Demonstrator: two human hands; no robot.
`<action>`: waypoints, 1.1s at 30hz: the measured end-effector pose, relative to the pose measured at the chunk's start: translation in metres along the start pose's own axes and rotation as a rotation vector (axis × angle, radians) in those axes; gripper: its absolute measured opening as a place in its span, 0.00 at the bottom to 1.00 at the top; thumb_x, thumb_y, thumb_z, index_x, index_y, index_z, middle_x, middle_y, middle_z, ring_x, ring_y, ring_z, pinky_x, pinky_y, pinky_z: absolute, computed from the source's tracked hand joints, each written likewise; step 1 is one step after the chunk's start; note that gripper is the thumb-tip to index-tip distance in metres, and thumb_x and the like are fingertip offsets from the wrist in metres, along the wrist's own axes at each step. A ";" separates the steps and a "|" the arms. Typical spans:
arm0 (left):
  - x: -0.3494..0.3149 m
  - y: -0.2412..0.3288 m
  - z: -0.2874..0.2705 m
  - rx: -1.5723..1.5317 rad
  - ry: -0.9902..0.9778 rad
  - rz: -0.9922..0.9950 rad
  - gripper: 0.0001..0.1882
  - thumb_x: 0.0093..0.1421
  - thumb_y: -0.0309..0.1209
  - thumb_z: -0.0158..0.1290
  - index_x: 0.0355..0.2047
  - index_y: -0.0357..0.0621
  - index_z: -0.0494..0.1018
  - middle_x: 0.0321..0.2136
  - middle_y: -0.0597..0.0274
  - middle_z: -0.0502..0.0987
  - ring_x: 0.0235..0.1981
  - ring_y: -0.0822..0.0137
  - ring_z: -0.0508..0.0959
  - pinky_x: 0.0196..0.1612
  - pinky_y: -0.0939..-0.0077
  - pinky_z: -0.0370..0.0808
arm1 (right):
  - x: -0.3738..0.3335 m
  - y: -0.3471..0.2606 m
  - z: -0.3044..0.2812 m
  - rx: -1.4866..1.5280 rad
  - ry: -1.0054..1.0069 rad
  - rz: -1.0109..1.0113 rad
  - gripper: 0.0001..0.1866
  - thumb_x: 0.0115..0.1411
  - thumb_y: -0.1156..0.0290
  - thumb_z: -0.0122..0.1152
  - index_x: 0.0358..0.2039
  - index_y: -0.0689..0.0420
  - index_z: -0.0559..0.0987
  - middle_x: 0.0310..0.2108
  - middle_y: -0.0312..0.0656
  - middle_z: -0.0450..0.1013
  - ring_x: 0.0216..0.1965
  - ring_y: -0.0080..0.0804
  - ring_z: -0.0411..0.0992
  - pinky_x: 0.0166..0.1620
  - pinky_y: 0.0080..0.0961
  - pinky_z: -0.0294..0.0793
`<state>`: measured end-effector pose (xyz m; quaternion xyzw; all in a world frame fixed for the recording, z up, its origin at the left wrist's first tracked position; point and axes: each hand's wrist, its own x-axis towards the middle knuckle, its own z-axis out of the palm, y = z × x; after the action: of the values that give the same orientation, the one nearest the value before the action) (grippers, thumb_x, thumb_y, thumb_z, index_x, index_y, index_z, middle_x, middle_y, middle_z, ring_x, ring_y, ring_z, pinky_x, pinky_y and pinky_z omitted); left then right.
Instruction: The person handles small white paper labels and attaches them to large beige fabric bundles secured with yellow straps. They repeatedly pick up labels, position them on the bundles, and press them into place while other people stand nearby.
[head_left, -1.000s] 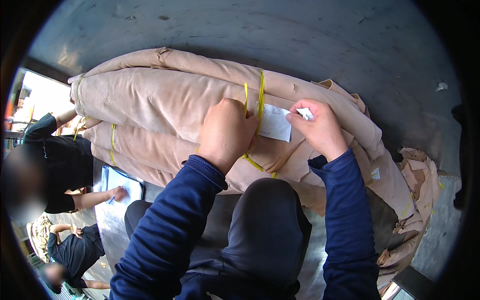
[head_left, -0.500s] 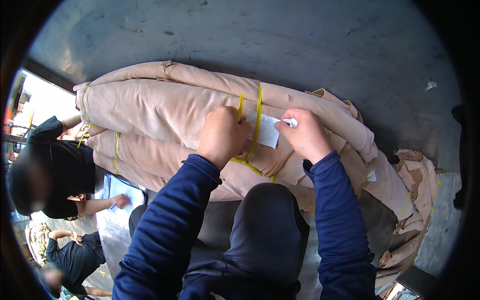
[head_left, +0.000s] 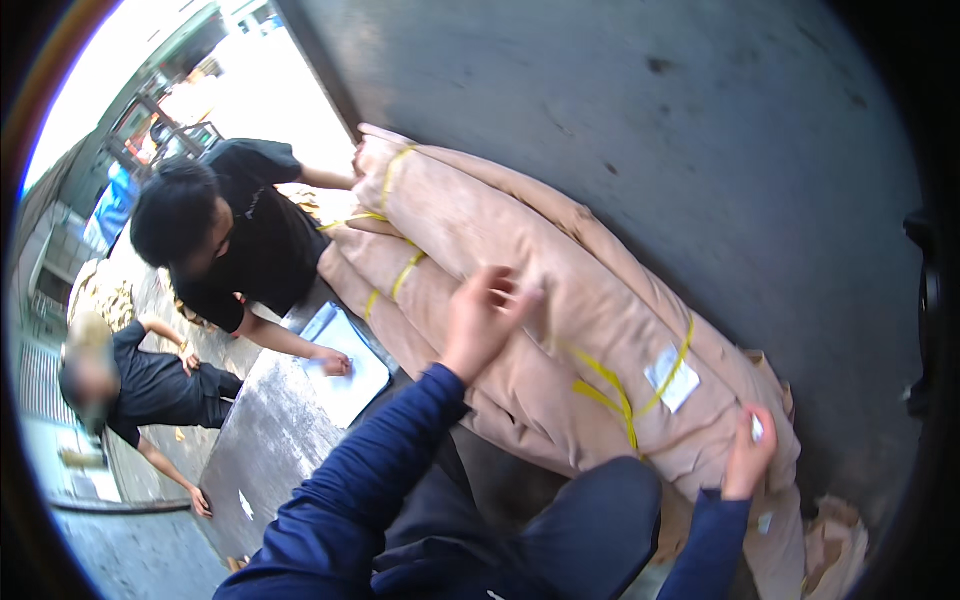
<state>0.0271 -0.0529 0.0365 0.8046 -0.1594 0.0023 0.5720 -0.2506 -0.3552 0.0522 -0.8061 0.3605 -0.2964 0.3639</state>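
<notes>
Long rolls of pinkish-beige, leather-like sheet [head_left: 470, 220] lie bundled in front of me. A yellow strap [head_left: 688, 345] rings the middle of the top roll, and a white paper label [head_left: 672, 378] sits flat beneath it. My left hand [head_left: 485, 325] hovers over the rolls, left of the label, its fingers loosely curled, apart and slightly blurred; it holds nothing. Below and right of the label is my right hand [head_left: 750, 458], closed, with a small white thing [head_left: 757, 428] between thumb and fingers. What that white thing is I cannot make out.
At the left, a person in black [head_left: 250, 215] rests one hand by the rolls' end and the other on a white sheet [head_left: 345, 385]. Another person [head_left: 160, 375] stands behind. A dark metal wall [head_left: 600, 80] backs the rolls. More sheet [head_left: 835, 545] lies lower right.
The view has swung left. My left hand, closed beside the yellow strap before, has opened and moved left off it. My right hand has drawn away from the label with the white thing.
</notes>
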 end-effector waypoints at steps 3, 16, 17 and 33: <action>0.061 -0.066 -0.079 -0.251 0.272 -0.510 0.28 0.56 0.45 0.59 0.46 0.33 0.70 0.38 0.51 0.76 0.37 0.63 0.77 0.40 0.70 0.75 | 0.002 0.031 -0.034 -0.277 -0.076 -0.022 0.26 0.53 0.75 0.64 0.53 0.63 0.69 0.46 0.49 0.71 0.47 0.39 0.70 0.52 0.30 0.68; 0.262 -0.082 -0.134 0.985 0.189 0.007 0.33 0.54 0.56 0.54 0.38 0.31 0.78 0.42 0.40 0.76 0.46 0.49 0.76 0.48 0.59 0.73 | 0.078 0.072 -0.035 -0.873 -0.495 0.030 0.29 0.43 0.75 0.63 0.49 0.63 0.71 0.42 0.59 0.74 0.46 0.55 0.73 0.49 0.37 0.72; 0.263 -0.076 -0.134 1.029 0.112 0.013 0.32 0.55 0.56 0.54 0.37 0.31 0.78 0.41 0.40 0.77 0.45 0.50 0.77 0.46 0.59 0.74 | 0.080 0.067 -0.035 -0.863 -0.525 0.046 0.24 0.42 0.73 0.67 0.43 0.62 0.77 0.38 0.58 0.76 0.44 0.55 0.74 0.47 0.38 0.73; 0.223 -0.150 -0.167 0.243 0.424 -0.291 0.25 0.58 0.50 0.54 0.37 0.38 0.79 0.32 0.49 0.81 0.35 0.57 0.79 0.44 0.68 0.72 | -0.044 -0.024 -0.072 -0.880 -0.594 0.294 0.23 0.38 0.67 0.75 0.34 0.64 0.76 0.27 0.53 0.76 0.24 0.46 0.75 0.28 0.36 0.73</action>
<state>0.3079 0.0886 -0.0016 0.8632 0.0826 0.1074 0.4863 -0.3194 -0.3357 0.1024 -0.8723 0.4408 0.1765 0.1164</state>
